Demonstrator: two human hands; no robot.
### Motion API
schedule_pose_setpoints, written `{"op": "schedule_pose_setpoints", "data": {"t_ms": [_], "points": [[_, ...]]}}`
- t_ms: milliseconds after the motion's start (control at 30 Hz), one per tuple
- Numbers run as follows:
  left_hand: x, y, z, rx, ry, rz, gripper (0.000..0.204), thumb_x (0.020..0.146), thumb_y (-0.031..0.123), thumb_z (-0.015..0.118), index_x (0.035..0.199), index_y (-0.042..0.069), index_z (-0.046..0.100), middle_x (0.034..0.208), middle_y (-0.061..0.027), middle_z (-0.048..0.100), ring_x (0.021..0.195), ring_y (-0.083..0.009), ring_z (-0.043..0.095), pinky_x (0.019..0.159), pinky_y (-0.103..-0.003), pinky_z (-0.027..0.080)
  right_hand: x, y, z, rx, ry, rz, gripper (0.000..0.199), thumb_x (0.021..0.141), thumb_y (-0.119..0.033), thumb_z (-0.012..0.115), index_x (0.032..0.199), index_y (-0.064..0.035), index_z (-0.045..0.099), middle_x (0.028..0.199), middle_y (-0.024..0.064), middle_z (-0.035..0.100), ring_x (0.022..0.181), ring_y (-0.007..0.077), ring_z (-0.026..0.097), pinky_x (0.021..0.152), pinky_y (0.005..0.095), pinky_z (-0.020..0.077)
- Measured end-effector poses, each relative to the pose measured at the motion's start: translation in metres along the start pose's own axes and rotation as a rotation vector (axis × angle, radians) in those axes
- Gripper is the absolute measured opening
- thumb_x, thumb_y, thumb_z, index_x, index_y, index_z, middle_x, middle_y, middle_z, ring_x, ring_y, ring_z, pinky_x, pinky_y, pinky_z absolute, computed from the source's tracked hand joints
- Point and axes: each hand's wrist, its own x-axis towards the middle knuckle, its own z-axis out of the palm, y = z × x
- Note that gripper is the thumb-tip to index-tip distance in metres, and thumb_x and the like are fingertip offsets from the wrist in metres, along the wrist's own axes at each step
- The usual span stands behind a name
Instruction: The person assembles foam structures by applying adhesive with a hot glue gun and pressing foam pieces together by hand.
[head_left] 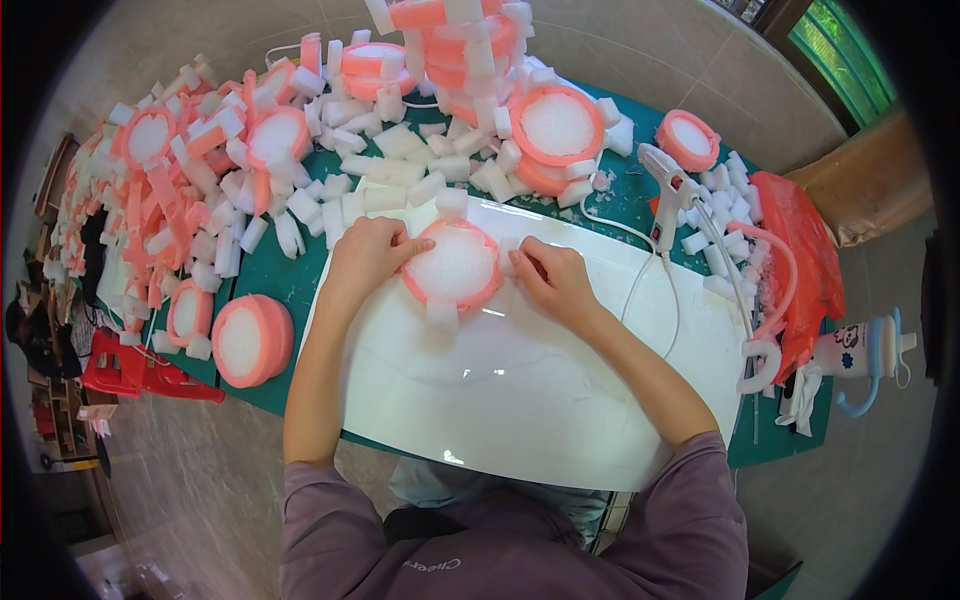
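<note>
A round foam disc (450,265), white in the middle with a pink rim, lies on the glossy white sheet (480,400) in front of me. Small white foam blocks stick out from its top and bottom edges. My left hand (372,262) grips the disc's left rim, its thumb resting on the pink border and its other fingers curled and partly hidden. At the opposite side, my right hand (555,285) pinches a white foam block (508,258) between thumb and fingers, against the right rim.
A white glue gun (668,185) with a cable stands at the right, beside a red plastic bag (800,260). Pink rings and loose white foam blocks (395,170) pile up behind and left. A thick pink-edged disc (252,341) sits near the table's left edge. A cup (850,350) is far right.
</note>
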Motion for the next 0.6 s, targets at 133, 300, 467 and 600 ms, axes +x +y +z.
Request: {"op": "schedule_pose_setpoints", "data": {"t_ms": [133,300,467,600], "points": [[0.0003,-0.0003,0.0004,-0.001,-0.016,0.006,0.041,0.075,0.030,0.066,0.053,0.001,0.048,0.047,-0.0071,0.046,0.043,-0.0150,0.040,0.045,-0.031,0.032,-0.0003,-0.0001,0.0002,-0.007,0.007,-0.004,0.026,0.087,-0.025,0.049,0.071,-0.0050,0.049,0.058,0.0123,0.052,0.053,0.0298,0.050,0.050,0.0375,0.0361],[0.0008,-0.0025,-0.0006,0.050,-0.016,0.023,0.044,0.075,0.040,0.065,0.050,0.007,0.052,0.045,-0.0039,0.048,0.044,-0.0185,0.047,0.044,-0.033,0.034,0.0006,0.0001,0.0010,-0.012,0.021,-0.026,0.024,0.087,-0.022,0.050,0.070,-0.0040,0.050,0.056,0.0127,0.051,0.050,0.0281,0.050,0.048,0.0353,0.0361],[0.0026,-0.0044,0.0011,0.078,-0.029,0.010,0.044,0.075,0.043,0.064,0.050,0.008,0.053,0.045,-0.0031,0.049,0.044,-0.0180,0.048,0.044,-0.033,0.034,0.0004,0.0011,0.0022,-0.025,0.053,-0.061,0.023,0.087,-0.019,0.051,0.070,-0.0028,0.050,0.055,0.0132,0.051,0.047,0.0263,0.050,0.046,0.0326,0.0364],[0.0025,-0.0063,0.0030,0.080,-0.014,-0.005,0.045,0.074,0.044,0.064,0.049,0.008,0.053,0.045,-0.0026,0.051,0.045,-0.0179,0.050,0.044,-0.033,0.035,0.0002,0.0008,0.0020,-0.026,0.041,-0.040,0.023,0.087,-0.019,0.051,0.070,-0.0028,0.050,0.055,0.0125,0.052,0.047,0.0260,0.050,0.047,0.0323,0.0370]]}}
